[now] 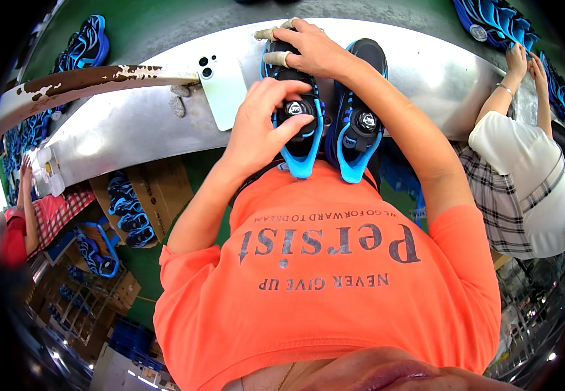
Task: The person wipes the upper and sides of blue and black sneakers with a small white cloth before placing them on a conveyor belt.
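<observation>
Two black-and-blue shoes [363,72] lie side by side at the table's near edge, toes away from me, bright blue heel loops toward my body. Each has a round dial [366,120] on its tongue. My left hand [266,117] closes its thumb and fingers round the left shoe's dial [296,109]. Reaching across, my right hand [308,49] grips that shoe's toe end, with pale finger covers on several fingertips. The fingers hide much of the left shoe's front. The right shoe stands apart from both hands, beneath my right forearm.
A pale green phone [223,94] lies left of the shoes, by small grey lumps [177,104] and a peeling metal bar [100,81]. More shoes [87,42] line the far belt. Co-workers sit at right [523,169] and left [31,228]. An open carton [158,189] stands below.
</observation>
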A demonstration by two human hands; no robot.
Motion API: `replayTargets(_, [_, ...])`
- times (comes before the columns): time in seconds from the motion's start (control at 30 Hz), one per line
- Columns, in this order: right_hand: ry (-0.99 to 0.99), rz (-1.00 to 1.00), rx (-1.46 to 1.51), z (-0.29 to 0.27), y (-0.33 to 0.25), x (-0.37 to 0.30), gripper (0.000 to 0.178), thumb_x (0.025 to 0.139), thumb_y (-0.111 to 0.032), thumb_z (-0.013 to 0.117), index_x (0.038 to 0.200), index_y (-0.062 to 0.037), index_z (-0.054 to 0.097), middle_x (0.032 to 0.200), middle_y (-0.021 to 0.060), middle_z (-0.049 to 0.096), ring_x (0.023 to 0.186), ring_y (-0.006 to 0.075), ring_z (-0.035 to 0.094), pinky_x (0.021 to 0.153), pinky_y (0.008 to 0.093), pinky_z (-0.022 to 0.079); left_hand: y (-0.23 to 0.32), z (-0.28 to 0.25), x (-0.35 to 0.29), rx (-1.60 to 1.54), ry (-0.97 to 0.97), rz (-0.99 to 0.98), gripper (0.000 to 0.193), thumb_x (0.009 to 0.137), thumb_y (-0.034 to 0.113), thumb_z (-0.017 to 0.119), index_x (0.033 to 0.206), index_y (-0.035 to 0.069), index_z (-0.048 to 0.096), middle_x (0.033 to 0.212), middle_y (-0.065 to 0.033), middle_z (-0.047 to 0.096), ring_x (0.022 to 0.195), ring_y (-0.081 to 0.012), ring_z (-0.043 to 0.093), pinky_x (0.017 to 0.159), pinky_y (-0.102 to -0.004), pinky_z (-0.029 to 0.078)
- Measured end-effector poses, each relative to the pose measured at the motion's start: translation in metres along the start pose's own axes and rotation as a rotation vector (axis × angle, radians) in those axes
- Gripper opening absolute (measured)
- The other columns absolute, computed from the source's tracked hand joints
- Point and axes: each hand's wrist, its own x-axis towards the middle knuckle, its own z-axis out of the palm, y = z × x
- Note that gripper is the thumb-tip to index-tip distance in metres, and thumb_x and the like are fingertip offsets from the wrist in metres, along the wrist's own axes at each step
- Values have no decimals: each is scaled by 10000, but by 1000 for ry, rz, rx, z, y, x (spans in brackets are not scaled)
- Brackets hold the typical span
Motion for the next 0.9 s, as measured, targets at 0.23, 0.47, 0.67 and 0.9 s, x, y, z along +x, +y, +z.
replayTargets(0.23, [-11,-9,10,-3,2,3,469,871,-378,631,1293,-182,572,1092,203,550,1030,371,553,880,436,462,-3,-6,4,113,113,208,443,757,118,722,1185,72,616,957,-45,599,1034,-199,499,896,-287,399])
replayTargets(0.47, [29,-41,-6,-1,2,5,473,869,-384,638,1300,-202,570,1062,190,556,1013,357,562,867,424,467,-25,-21,19,-277,-255,146,411,777,90,691,1184,51,651,1053,-45,649,994,-192,522,949,-302,400])
replayTargets(0.67, [4,-16,59,1,7,6,462,852,-367,638,1286,-220,582,1103,187,556,1044,357,553,895,442,452,-15,-16,13,26,-27,252,477,755,168,738,1203,62,615,1254,-80,575,1142,-237,477,1006,-359,373])
replayTargets(0.9, [16,-7,79,-4,5,4,425,872,-339,642,1271,-204,586,1028,164,549,988,331,557,836,413,465,-18,11,5,-93,142,35,310,718,137,772,988,61,640,1185,-76,605,1276,-279,428,1065,-396,335])
